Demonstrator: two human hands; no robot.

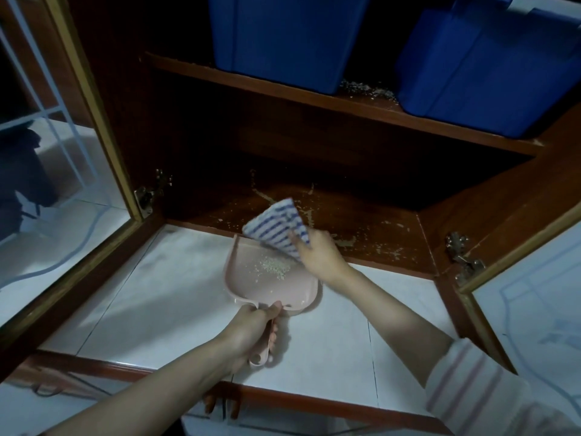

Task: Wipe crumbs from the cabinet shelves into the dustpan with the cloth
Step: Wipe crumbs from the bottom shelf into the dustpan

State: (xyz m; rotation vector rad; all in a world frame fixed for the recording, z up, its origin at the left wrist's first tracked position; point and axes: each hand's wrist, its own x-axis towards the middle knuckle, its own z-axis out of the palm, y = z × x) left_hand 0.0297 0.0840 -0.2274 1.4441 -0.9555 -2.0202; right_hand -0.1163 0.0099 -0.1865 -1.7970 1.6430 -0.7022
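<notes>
From the head camera, the cabinet stands open, with a glass door (47, 158) swung out to the left. The pink dustpan (243, 278) lies on the white tiled desk (151, 278), its open lip set against the front edge of the lower shelf (377, 212). The left hand (251, 328) holds the dustpan's handle, fingers curled round it. The right hand (317, 256) pinches a blue-striped cloth (276, 228) between thumb and fingers. The cloth hangs over the shelf's front edge, just above the far side of the pan.

A small heap of crumbs (273, 267) already lies in the pan, so some of the lower shelf appears to be done. Plenty is left, though. Pale specks and streaks remain on the lower shelf, thickest along its front right part and scattered further back behind the cloth.

The upper shelf (314, 100) looks untouched. A drift of grit (367, 89) sits in the gap between two blue storage boxes (283, 39), near the edge. Reaching it will likely mean lifting the pan up to that shelf. I judge the task well under halfway.
</notes>
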